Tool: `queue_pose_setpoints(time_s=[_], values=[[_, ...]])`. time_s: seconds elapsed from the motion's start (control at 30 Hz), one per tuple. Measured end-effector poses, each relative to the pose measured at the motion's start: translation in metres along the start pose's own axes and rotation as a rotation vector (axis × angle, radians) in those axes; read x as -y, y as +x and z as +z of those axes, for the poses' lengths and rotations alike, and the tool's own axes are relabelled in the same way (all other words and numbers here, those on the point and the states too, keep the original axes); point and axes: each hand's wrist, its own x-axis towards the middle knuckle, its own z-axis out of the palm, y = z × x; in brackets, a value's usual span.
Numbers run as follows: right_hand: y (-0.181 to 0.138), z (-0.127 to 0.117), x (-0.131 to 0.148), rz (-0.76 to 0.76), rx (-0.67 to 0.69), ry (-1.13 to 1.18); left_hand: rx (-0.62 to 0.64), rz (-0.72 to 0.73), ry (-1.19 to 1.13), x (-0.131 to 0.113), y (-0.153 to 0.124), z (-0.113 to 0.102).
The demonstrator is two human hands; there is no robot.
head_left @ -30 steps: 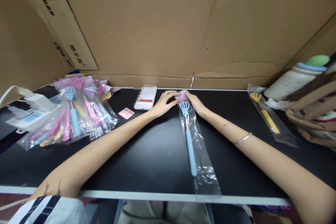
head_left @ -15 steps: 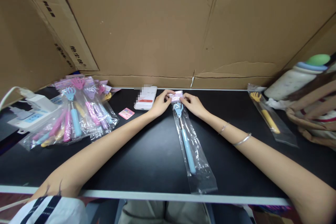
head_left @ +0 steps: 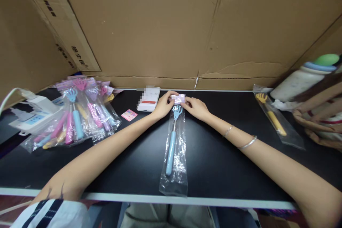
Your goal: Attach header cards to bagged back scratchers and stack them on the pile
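Note:
A blue back scratcher with a claw-shaped head lies in a long clear plastic bag [head_left: 174,149] on the black table [head_left: 224,164], running from the far middle toward the near edge. A small pink header card [head_left: 178,98] caps the bag's far end. My left hand [head_left: 163,105] pinches the card's left side. My right hand [head_left: 195,107] pinches its right side. Both hands rest on the table at the bag's top.
A pile of bagged scratchers [head_left: 77,117] in pink, blue and purple lies at the left, beside a white power strip [head_left: 29,115]. A phone [head_left: 148,99] and a pink card [head_left: 129,115] sit nearby. One bagged yellow scratcher [head_left: 275,123], a bottle [head_left: 301,78] and a bag are at the right. Cardboard walls enclose the table.
The bag's top has shifted left with both hands, and its lower end has swung left, so the bag now lies nearly straight toward me instead of slanting right.

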Motion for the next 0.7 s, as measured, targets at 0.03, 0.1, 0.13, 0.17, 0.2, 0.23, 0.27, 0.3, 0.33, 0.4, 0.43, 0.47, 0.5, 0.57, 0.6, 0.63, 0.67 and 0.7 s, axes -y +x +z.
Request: queue_pose_setpoints(time_s=[0.03,0.1,0.13,0.17,0.2,0.23,0.27,0.3,0.33,0.4,0.43,0.47,0.5,0.57,0.6,0.63,0.67,0.7], values=[[0.0,0.0,0.0,0.014,-0.006,0.009,0.0,-0.008,0.019,0.0,0.0,0.0],[0.001,0.0,0.0,0.059,-0.011,0.041,0.003,-0.036,0.07,-0.001,-0.001,0.0],[0.001,0.0,0.0,0.08,-0.011,0.06,0.007,-0.052,0.1,-0.002,-0.001,0.0],[0.001,0.0,0.0,0.097,-0.009,0.077,0.015,-0.066,0.133,-0.003,-0.002,0.0],[0.001,0.0,0.0,0.106,-0.007,0.084,0.024,-0.081,0.172,-0.004,-0.002,-0.001],[0.001,0.0,0.0,0.109,-0.006,0.079,0.033,-0.096,0.222,-0.006,-0.003,-0.001],[0.001,0.0,0.0,0.108,-0.011,0.058,0.04,-0.112,0.282,-0.009,-0.004,-0.001],[0.001,0.0,0.001,0.104,-0.016,0.025,0.048,-0.129,0.349,-0.012,-0.005,0.0],[0.001,0.0,0.001,0.101,-0.022,-0.013,0.056,-0.145,0.417,-0.014,-0.006,0.0],[0.0,0.0,0.002,0.101,-0.029,-0.085,0.079,-0.164,0.538,-0.019,-0.008,0.001],[0.0,0.0,0.003,0.106,-0.029,-0.113,0.094,-0.171,0.586,-0.021,-0.008,0.001],[0.0,0.0,0.003,0.115,-0.027,-0.137,0.11,-0.178,0.626,-0.023,-0.009,0.001],[-0.001,0.0,0.003,0.124,-0.022,-0.158,0.126,-0.186,0.659,-0.024,-0.009,0.001],[-0.001,-0.002,0.004,0.141,-0.012,-0.197,0.157,-0.192,0.707,-0.024,-0.009,0.001],[-0.002,-0.003,0.004,0.146,-0.003,-0.217,0.172,-0.188,0.724,-0.024,-0.009,0.0],[-0.002,-0.003,0.005,0.151,0.008,-0.237,0.185,-0.18,0.736,-0.023,-0.009,0.0],[-0.002,-0.004,0.005,0.153,0.018,-0.258,0.194,-0.171,0.745,-0.022,-0.009,-0.001],[-0.003,-0.005,0.006,0.152,0.028,-0.279,0.199,-0.162,0.752,-0.022,-0.009,-0.001]])
